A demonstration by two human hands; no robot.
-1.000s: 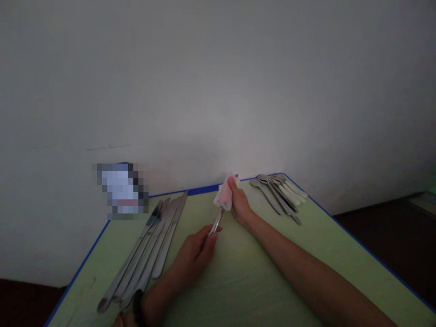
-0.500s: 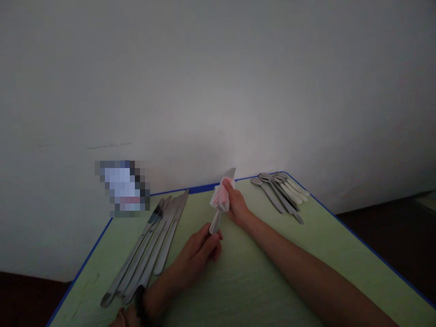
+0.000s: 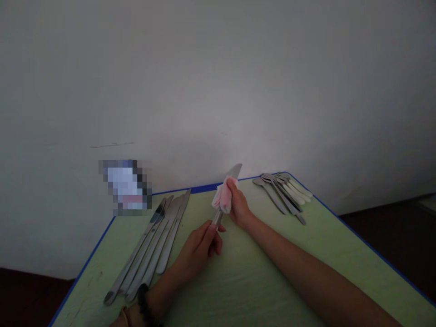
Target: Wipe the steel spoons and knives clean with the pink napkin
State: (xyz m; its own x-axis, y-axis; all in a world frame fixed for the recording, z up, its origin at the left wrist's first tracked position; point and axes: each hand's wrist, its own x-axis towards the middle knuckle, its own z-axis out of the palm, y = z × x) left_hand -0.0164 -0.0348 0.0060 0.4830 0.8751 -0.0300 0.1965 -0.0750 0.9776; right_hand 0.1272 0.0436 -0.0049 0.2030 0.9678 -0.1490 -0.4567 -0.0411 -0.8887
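Note:
My left hand [image 3: 200, 247] grips the handle end of a metal table knife [image 3: 235, 170], its tip slanting up and away to the right. Around the middle of the knife, my right hand [image 3: 239, 205] pinches a folded pink and white cloth [image 3: 224, 195]. The cloth hides the part of the knife between the handle and the tip. Several more table knives [image 3: 151, 247] lie side by side on the table to the left of my left hand. Beyond my right hand rests a group of spoons [image 3: 272, 193], some with white handles.
The light green table [image 3: 259, 286] has a blue edge and stands against a grey-white wall [image 3: 218, 81]. At its back left corner leans a pixelated, phone-like object [image 3: 124, 186]. Dark floor [image 3: 384, 227] shows past the right edge.
The knife shows more of its tip above the cloth, and my left hand has moved slightly up along its handle. The whole view has shifted a little.

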